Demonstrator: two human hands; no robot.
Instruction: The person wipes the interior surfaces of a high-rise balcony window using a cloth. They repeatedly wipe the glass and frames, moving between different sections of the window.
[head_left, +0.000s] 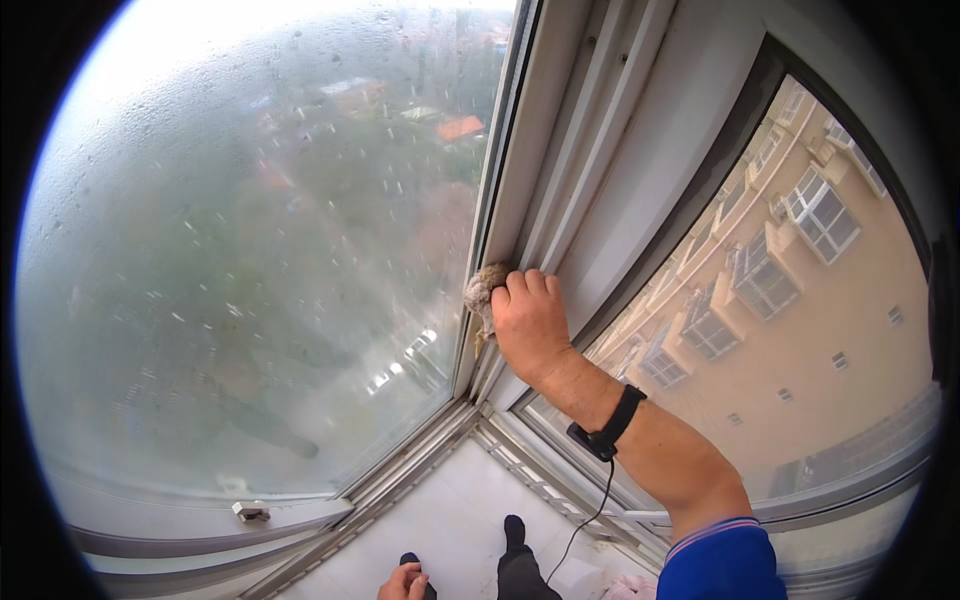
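Observation:
My right hand (531, 319) is closed around a crumpled, dirty grey-brown cloth (481, 294). It presses the cloth to the white window frame (504, 225) at the corner between two panes; part of the cloth is hidden under my fingers. To the left of it stands a large glass pane (247, 300) covered in droplets and hazy with moisture. Low in the view, my left hand (405, 583) hangs with its fingers loosely bent and a little apart. Nothing shows in it, and the bottom edge of the picture cuts it off.
A black strap with a small device (596, 441) sits on my right wrist, its thin cable (600, 510) running down past my leg. A window handle (251, 511) juts out at lower left. My feet stand on white floor tiles (457, 495). Pinkish cloth (630, 588) lies at the bottom right.

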